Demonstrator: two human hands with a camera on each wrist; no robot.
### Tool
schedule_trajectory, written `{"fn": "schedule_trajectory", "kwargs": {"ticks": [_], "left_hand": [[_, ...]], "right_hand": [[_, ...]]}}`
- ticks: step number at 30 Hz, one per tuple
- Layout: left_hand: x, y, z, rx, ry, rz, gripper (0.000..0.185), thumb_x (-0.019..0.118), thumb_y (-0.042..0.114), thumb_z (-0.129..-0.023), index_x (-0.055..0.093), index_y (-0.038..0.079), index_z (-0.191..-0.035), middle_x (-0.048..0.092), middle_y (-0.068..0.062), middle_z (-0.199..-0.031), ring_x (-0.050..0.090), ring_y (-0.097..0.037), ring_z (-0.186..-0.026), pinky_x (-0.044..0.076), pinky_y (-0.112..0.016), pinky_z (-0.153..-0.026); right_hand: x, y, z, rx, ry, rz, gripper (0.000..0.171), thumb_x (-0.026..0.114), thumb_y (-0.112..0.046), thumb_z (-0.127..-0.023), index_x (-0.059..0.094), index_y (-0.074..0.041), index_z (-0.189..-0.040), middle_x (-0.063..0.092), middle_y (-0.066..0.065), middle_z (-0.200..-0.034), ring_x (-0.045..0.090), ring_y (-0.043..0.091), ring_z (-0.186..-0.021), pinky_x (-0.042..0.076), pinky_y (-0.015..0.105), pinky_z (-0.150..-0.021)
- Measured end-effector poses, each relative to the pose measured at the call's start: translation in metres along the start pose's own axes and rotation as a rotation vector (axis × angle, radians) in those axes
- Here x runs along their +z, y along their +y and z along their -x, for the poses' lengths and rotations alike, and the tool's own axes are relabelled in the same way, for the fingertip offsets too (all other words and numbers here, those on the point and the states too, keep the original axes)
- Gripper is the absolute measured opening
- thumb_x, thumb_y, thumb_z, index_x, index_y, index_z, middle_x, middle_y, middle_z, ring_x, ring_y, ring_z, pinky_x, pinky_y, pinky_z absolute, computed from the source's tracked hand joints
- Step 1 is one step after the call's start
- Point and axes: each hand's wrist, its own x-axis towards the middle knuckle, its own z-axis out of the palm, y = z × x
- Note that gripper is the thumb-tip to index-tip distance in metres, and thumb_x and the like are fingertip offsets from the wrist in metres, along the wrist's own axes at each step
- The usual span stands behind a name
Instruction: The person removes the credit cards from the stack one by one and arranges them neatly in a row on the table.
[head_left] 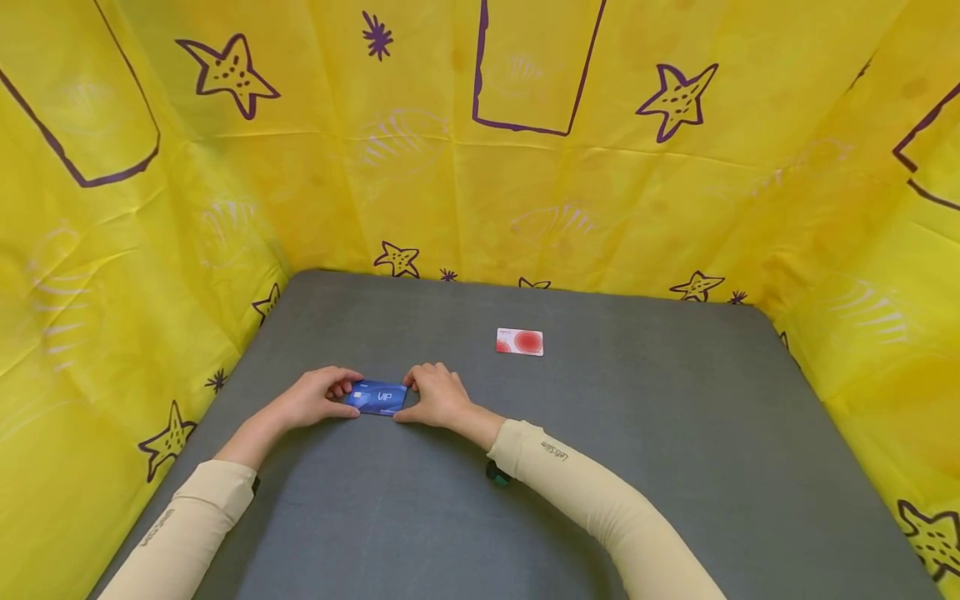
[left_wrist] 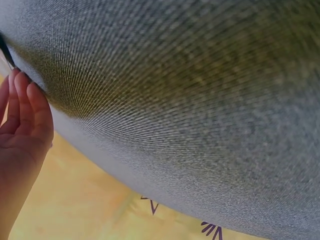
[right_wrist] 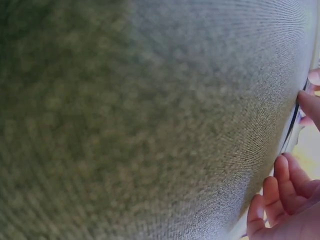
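Observation:
A blue VIP card [head_left: 380,397] with pale lettering and a small chip-like square lies between the two hands, left of the middle in the head view. My left hand [head_left: 321,395] pinches its left end, thumb at the near corner and fingers at the far one. At the right end, my right hand [head_left: 437,397] pinches the card in the same way. The card is close over the grey table [head_left: 615,433], seen almost edge-on in the wrist views. Farther off and to the right, a white card with red circles [head_left: 520,342] lies flat on the table.
Yellow cloth [head_left: 450,183] with purple starfish drawings stands around the table's back and sides. The table's far edge meets this cloth. Both forearms wear cream sleeves, and a dark band [head_left: 498,473] shows by the right cuff.

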Motion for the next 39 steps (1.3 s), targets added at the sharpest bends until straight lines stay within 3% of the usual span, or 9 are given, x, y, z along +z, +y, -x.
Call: {"fn": "schedule_trajectory", "kwargs": {"ticks": [11,22,39], "left_hand": [[0.0046,0.0005,0.0031,-0.008,0.037,0.007,0.052,0.081,0.02,-0.08,0.062,-0.001,-0.124,0.054,-0.004,-0.09,0.048,-0.02,-0.084,0.041,-0.03,-0.072],[0.0042,-0.0027,0.003,-0.057,0.011,0.009,0.054,0.081,0.024,-0.081,0.061,0.002,-0.126,0.053,-0.003,-0.092,0.048,-0.02,-0.087,0.041,-0.03,-0.074],[0.0052,0.0,0.0034,-0.018,0.042,0.009,0.053,0.082,0.022,-0.079,0.062,0.0,-0.123,0.054,-0.004,-0.091,0.048,-0.02,-0.085,0.04,-0.029,-0.072]], "right_hand": [[0.0016,0.0021,0.0022,-0.008,0.007,0.003,0.056,0.08,-0.053,-0.074,0.064,-0.017,-0.113,0.059,-0.007,-0.1,0.047,0.011,-0.092,0.037,0.027,-0.076],[0.0015,0.0024,0.0026,-0.02,0.001,0.0,0.057,0.08,-0.053,-0.074,0.063,-0.017,-0.115,0.059,-0.006,-0.1,0.047,0.011,-0.092,0.037,0.027,-0.076],[0.0007,0.0046,0.0034,-0.038,-0.004,-0.021,0.055,0.081,-0.05,-0.075,0.063,-0.016,-0.115,0.057,-0.006,-0.097,0.046,0.012,-0.093,0.036,0.027,-0.076]]}}
